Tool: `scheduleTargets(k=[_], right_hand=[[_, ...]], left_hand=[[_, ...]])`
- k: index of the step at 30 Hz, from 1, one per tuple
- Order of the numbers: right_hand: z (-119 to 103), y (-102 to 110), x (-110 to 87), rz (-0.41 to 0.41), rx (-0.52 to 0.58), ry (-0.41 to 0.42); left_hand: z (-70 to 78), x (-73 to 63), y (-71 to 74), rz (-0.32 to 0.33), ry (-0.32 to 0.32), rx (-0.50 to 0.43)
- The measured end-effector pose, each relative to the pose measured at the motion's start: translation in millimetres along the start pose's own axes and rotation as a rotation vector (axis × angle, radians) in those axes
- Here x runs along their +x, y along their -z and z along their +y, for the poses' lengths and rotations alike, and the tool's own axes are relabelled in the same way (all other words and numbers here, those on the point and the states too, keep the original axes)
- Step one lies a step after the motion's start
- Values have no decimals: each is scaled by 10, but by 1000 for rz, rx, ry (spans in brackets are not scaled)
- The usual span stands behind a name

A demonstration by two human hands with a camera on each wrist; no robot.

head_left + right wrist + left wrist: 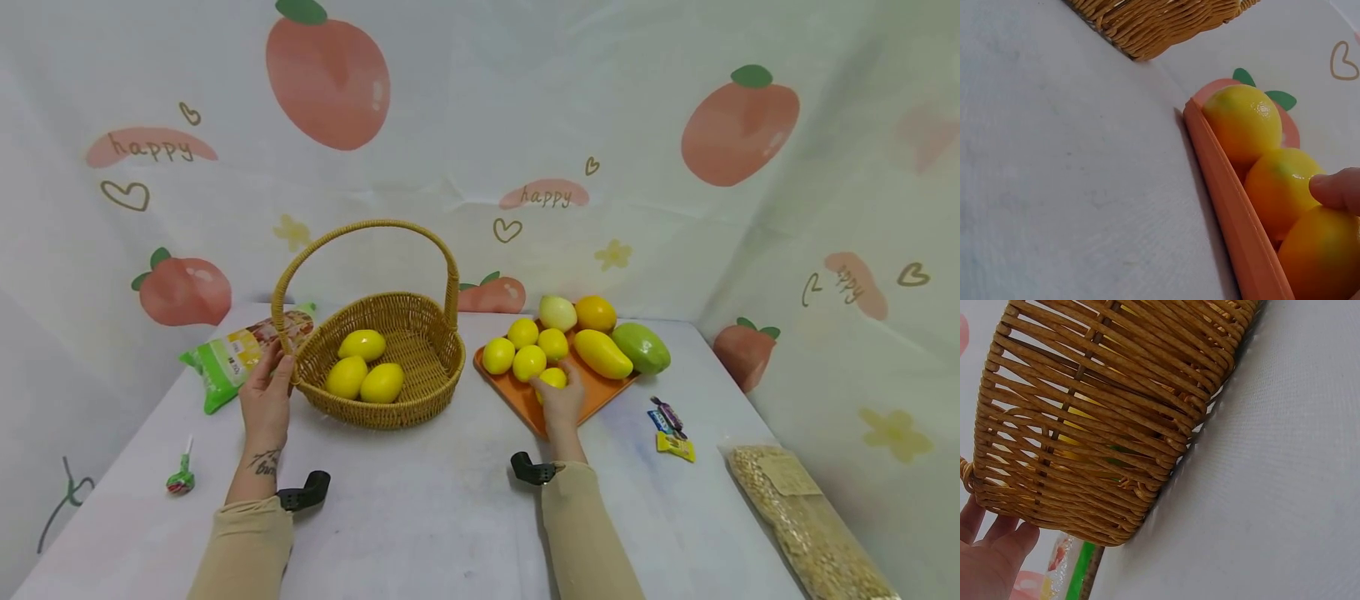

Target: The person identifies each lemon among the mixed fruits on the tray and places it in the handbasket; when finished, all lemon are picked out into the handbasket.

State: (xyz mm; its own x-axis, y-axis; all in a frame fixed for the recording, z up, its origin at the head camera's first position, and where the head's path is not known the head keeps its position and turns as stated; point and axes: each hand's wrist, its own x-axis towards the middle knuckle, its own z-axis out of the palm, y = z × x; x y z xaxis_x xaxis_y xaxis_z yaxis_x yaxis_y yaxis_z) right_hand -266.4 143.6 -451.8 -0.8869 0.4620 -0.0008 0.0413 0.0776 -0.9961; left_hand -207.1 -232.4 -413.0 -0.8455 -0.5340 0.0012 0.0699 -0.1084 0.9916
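Note:
Three lemons (363, 344) lie in the left half of a wicker basket (420, 408) with a tall handle. My left hand (266, 400) touches the outside of the basket near the handle's left foot; in the left wrist view its fingertips meet the wall, their ends partly hidden. At the right, several round yellow fruits (498, 356) fill the near-left part of an orange tray (517, 406). My right hand (564, 408) grips one of them, a round yellow fruit (1322, 256) still in the tray. Its thumb shows in the right wrist view; the other fingers are mostly hidden.
Farther back on the tray are a pale round fruit (558, 312), an orange (596, 313), a mango (603, 354) and a green fruit (641, 348). A green snack bag (217, 375), lollipop (181, 479), wrapped candies (671, 429) and an oat bag (810, 525) lie around.

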Motion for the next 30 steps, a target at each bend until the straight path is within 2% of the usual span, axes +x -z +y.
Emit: scheduleTargets(k=[8,11,16,23,27,30], right_hand=[[0,59,-3,-47,-51,-30],[-40,124,-5,-67,-38,-19],[-181,248,-35,-127,-12,25],[-371,290,-206,-289,29,67],[-488,143,-323,-421,114,107],[-592,-45,-395,-523,173,90]], left_hand=[[-9,-28,26,-7,31,19],[-6,-32,21,-10,24,56],[11,-10,8,-22,13,64],[23,7,4,-22,10,71],[27,5,-6,-20,13,64],[25,-1,-2,-20,14,74]])
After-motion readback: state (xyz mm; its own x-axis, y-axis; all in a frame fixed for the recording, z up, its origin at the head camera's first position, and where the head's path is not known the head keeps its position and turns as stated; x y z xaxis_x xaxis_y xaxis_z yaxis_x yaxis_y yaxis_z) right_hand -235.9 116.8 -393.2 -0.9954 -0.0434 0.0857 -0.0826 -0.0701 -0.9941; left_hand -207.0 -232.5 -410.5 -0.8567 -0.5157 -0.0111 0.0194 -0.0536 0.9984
